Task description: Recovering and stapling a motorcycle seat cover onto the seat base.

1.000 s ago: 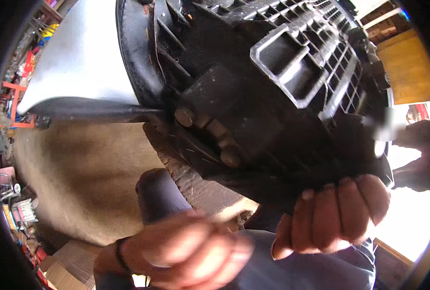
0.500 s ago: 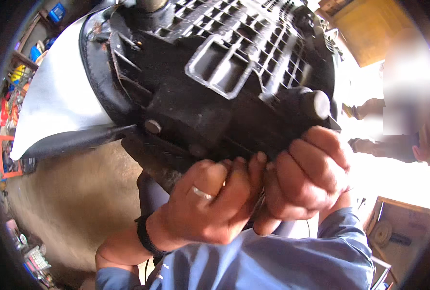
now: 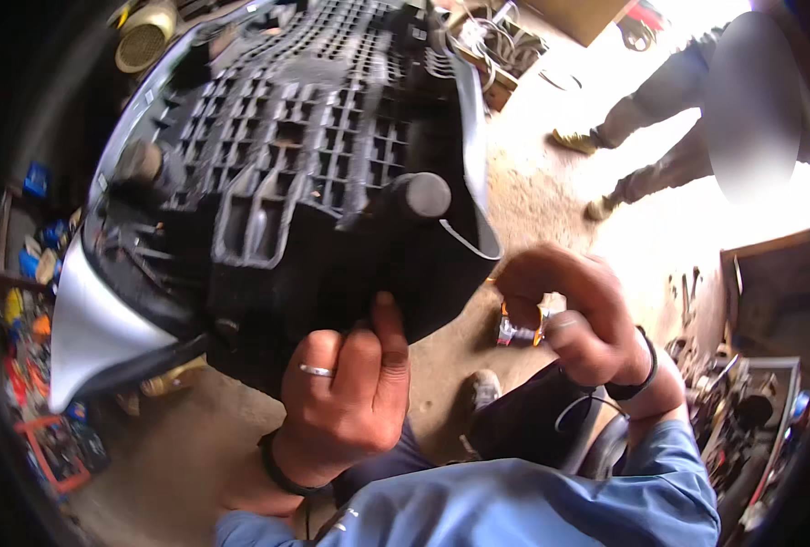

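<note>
An upturned seat (image 3: 332,118), likely from a motorcycle, fills the upper left, its black ribbed plastic base facing me. A round rubber foot (image 3: 428,195) sticks out near its right corner. Pale cover material (image 3: 100,328) hangs loose at the left side. My left hand (image 3: 346,387), with a ring on it, is closed on the near edge of the base; one finger stretches up over the black plastic. Just off the seat's right corner is my right hand (image 3: 596,314), fingers curled in and slightly blurred. Whatever it may pinch is too small to make out.
On the right a person (image 3: 660,100) stands on the concrete floor (image 3: 551,201). A tray of metal parts and tools (image 3: 742,401) lies at the lower right. Coloured clutter and an orange frame (image 3: 54,451) line the left. A cardboard box (image 3: 574,18) sits at the back.
My right hand has left the near edge beside my left hand and moved to the right. The seat now appears farther left and turned in view. My left hand stays at its edge.
</note>
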Tool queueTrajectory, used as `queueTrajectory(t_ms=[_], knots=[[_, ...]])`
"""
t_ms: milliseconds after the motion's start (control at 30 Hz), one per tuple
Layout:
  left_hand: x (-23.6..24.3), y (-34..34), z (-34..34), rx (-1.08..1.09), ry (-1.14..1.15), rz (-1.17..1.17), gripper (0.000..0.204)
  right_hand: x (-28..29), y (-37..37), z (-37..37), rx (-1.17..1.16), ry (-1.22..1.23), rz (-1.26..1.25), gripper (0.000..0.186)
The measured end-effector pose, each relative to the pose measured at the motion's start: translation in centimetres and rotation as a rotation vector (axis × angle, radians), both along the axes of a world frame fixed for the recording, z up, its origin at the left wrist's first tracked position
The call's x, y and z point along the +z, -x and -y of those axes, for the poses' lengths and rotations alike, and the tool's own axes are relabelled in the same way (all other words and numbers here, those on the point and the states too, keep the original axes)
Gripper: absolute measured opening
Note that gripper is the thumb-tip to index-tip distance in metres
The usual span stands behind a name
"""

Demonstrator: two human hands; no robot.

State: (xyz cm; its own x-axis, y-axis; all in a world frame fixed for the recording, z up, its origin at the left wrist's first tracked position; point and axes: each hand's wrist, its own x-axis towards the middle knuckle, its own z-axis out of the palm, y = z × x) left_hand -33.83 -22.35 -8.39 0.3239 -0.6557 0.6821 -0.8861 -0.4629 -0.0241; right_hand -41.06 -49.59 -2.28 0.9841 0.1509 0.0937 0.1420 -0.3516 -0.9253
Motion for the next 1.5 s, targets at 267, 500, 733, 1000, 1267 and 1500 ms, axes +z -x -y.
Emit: queueTrajectory(t_ms=[267, 500, 733, 1000, 1267, 1500], knots=[[0.8, -0.1, 0.2, 0.006, -0.063, 0.106, 0.021, -2.6, -4.3, -5.9, -0.101, -0.072, 0.009, 0.077], [0.7, -0.5, 1.9, 0.005, -0.114, 0.193, 0.009, -5.2, -4.9, -5.1, -0.071, -0.320, 0.106, 0.065], [0.7, -1.7, 5.1, 0.060, -0.170, 0.194, 0.002, -6.0, -8.2, -0.8, 0.138, -0.492, -0.062, 0.055], [1.0, -1.8, 8.7, 0.199, -0.311, 0.046, 0.020, -8.6, -8.8, 1.8, 0.076, -0.598, -0.076, 0.052], [0.5, -0.6, 8.3, 0.272, -0.398, 0.210, 0.032, -22.4, 2.7, 21.0, -0.375, -0.048, -0.167, 0.048], [-0.3, 1.1, 7.0, 0.225, -0.573, 0.361, 0.035, -43.3, 21.2, 20.8, -0.028, 1.007, -0.270, 0.085]])
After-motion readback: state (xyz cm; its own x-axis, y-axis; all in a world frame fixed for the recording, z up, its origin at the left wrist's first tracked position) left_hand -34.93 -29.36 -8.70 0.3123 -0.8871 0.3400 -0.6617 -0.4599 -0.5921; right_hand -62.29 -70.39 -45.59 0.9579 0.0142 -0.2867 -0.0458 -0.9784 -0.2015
